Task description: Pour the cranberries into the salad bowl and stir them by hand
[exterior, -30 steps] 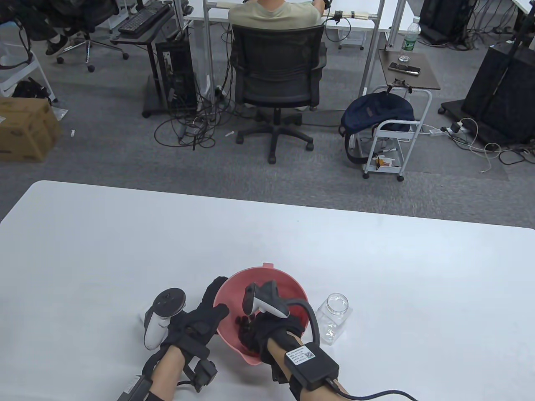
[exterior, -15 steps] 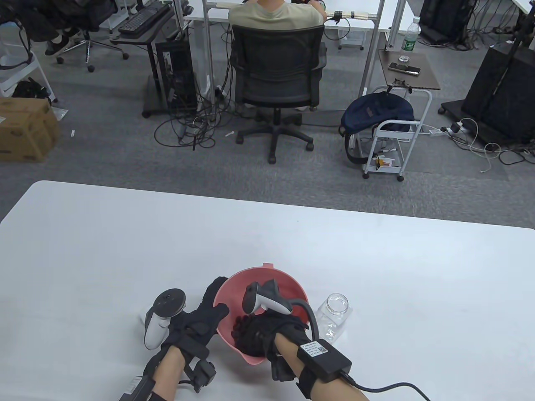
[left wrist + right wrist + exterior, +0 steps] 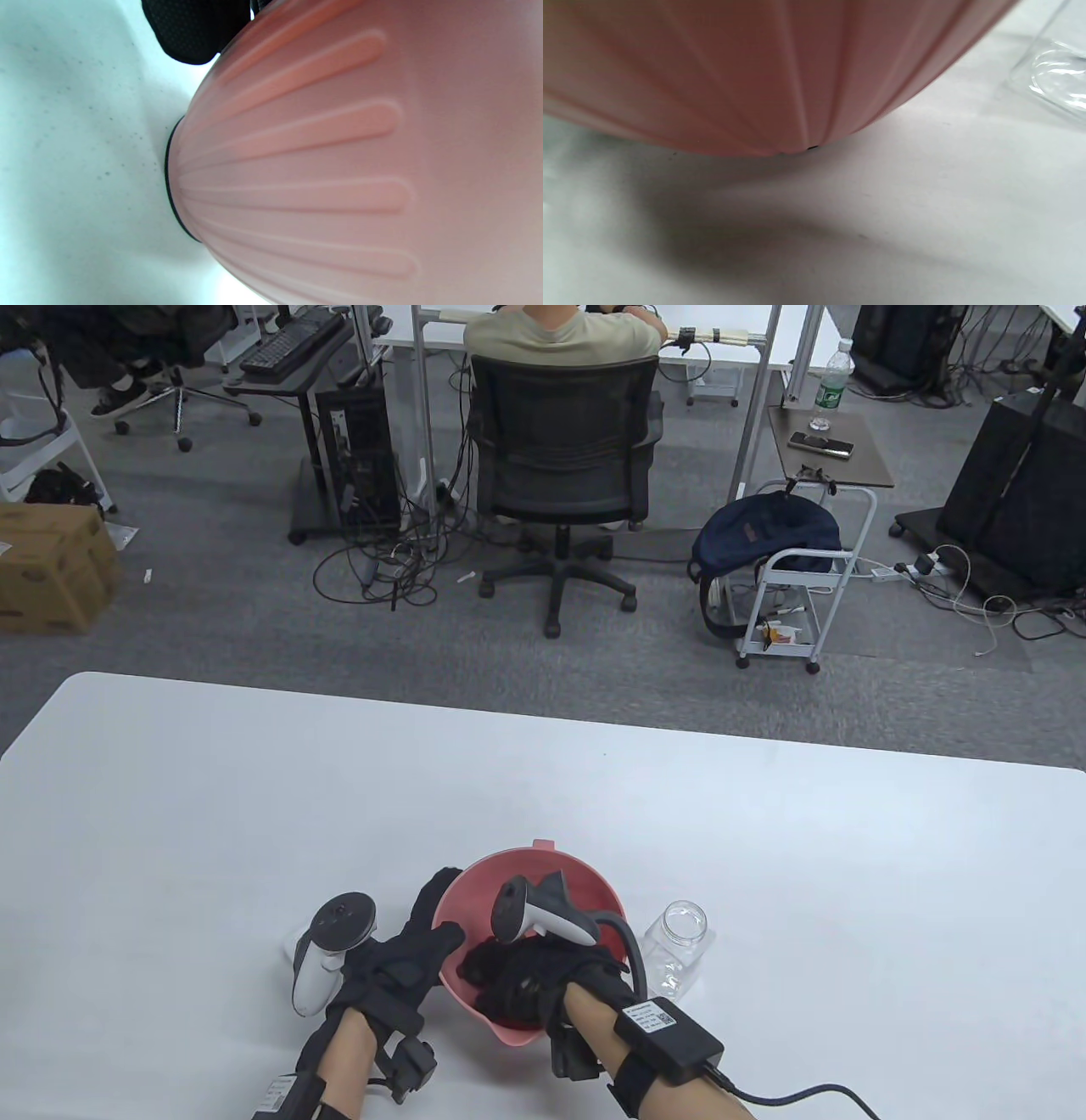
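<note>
The pink salad bowl (image 3: 509,864) stands near the table's front edge. My left hand (image 3: 441,909) grips its left wall, fingers outside and thumb over the rim. My right hand (image 3: 479,971) is down inside the bowl, fingers stretched toward the left wall, and it covers the cranberries. The empty clear jar (image 3: 676,948) stands just right of the bowl. In the left wrist view the bowl's ribbed outer wall (image 3: 318,169) fills the frame, with a gloved fingertip (image 3: 195,29) at the top. The right wrist view shows the bowl's underside (image 3: 734,63) and the jar (image 3: 1056,76).
The white table (image 3: 254,814) stretches wide to the left, right and far side of the bowl. Beyond the far edge are grey floor, an office chair (image 3: 560,458) with a seated person, and a white cart (image 3: 793,585).
My right hand has swept leftward inside the bowl, and its forearm has swung to the right. Dark cranberries seen a second ago are now under the hand. The left hand, bowl and jar stayed put.
</note>
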Demonstrator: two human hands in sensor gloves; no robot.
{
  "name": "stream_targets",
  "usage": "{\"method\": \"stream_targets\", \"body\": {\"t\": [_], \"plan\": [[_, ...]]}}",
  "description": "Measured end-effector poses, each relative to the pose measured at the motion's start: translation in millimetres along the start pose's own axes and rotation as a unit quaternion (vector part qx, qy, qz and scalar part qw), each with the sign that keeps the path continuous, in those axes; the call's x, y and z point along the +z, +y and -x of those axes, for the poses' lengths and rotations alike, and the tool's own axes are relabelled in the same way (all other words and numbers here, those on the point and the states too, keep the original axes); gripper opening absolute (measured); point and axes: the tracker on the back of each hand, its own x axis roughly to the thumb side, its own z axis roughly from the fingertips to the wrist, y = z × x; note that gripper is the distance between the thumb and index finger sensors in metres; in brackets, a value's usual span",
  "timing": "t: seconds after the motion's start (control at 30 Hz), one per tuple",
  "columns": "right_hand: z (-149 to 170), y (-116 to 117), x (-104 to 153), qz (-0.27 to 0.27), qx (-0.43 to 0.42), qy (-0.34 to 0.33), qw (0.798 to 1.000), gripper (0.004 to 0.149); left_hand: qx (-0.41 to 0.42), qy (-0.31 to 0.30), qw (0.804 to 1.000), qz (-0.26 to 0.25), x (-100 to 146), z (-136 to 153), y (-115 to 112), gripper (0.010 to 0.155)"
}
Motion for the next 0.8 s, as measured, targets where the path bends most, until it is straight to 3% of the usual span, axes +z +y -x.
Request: {"method": "stream_targets", "body": {"t": [0.43,0.8], "plan": [[0.4,1.2,-1.8,-0.013,0.014,0.020,1.000,0.062,-0.001,0.001,1.000,-0.003,0.0,0.4,-0.1,0.070],[-1.5,-0.6,3.4,-0.011,0.023,0.026,0.999,0.085,-0.002,0.001,1.000,-0.002,-0.4,0.7,-0.6,0.070]]}}
